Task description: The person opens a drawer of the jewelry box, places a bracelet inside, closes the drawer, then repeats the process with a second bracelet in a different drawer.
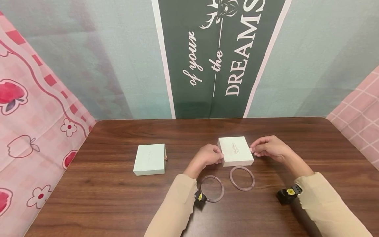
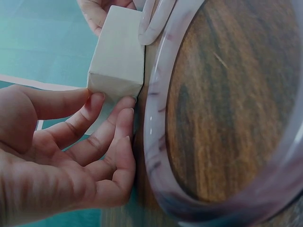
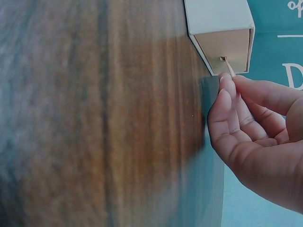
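Note:
A small white drawer-style gift box (image 1: 236,150) with printed lettering lies flat on the table. At its left end, my left hand (image 1: 208,154) holds the box, thumb and fingertips at the edges in the left wrist view. On the opposite end, my right hand (image 1: 272,148) pinches a thin pink ribbon pull (image 3: 229,67) between thumb and index finger. The ribbon comes out of a small hole in the drawer front (image 3: 222,45), which sits inside the sleeve. Two pale purple marbled bangles lie in front of the box, one bangle (image 1: 253,180) near it and another bangle (image 1: 223,189) beside my left wrist.
A second pale box (image 1: 149,158) with a ribbon loop on its right side lies to the left on the dark wooden table (image 1: 97,184). Behind the table hangs a green cloth with lettering (image 1: 213,65); pink patterned cloths hang at both sides.

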{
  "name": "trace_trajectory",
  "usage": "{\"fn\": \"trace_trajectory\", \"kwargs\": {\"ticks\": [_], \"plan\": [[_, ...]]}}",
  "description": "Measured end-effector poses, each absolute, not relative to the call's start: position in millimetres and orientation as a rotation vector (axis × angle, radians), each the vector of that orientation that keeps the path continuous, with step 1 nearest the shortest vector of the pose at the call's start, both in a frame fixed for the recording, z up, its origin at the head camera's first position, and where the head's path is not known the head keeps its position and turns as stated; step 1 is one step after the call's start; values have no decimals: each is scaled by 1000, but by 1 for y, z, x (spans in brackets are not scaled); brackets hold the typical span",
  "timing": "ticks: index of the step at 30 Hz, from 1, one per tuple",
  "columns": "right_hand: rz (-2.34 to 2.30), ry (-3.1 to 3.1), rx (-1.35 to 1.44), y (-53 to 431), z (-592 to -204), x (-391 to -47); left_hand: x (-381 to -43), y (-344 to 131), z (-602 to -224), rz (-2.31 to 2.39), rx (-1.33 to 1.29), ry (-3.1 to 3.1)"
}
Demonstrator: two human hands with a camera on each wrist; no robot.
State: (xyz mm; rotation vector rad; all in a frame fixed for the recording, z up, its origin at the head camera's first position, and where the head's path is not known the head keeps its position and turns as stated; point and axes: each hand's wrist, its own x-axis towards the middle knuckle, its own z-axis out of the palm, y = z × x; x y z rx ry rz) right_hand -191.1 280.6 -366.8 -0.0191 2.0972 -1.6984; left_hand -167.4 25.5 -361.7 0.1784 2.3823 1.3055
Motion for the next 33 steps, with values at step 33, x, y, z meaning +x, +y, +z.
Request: {"fn": "trace_trajectory", "kwargs": {"ticks": [33], "plan": [[-1734,2010,62,298,-367,-192,-167,25,-361,1319,163,2360]]}}
